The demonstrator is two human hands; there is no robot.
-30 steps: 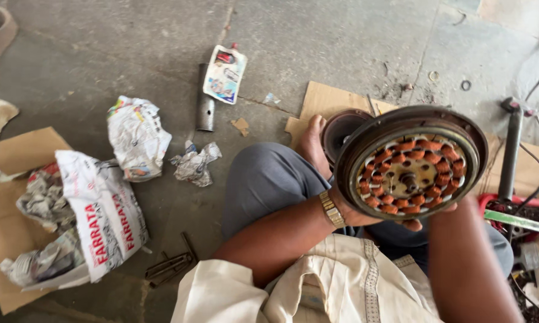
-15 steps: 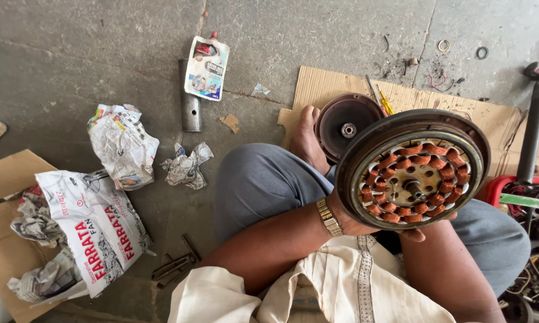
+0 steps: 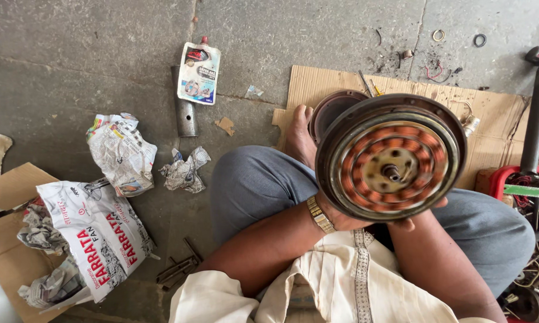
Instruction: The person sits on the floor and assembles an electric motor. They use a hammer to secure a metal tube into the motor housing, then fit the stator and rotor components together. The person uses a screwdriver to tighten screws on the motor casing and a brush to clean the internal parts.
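Both hands grasp the motor (image 3: 392, 158) from beneath: left hand (image 3: 341, 216) under its lower-left rim, right hand (image 3: 416, 221) mostly hidden behind it, fingertips showing. Motor held above lap, copper windings blurred. Behind it a round cover (image 3: 332, 107) on cardboard (image 3: 496, 119). Pouch (image 3: 199, 73) and metal tube (image 3: 185, 116) on floor. Box (image 3: 6, 239) at left holds crumpled paper (image 3: 39, 230)

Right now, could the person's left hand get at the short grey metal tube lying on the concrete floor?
Probably not at once: the left hand is under the round copper-wound fan motor, holding it up, and the grey metal tube lies beyond the bent knee.
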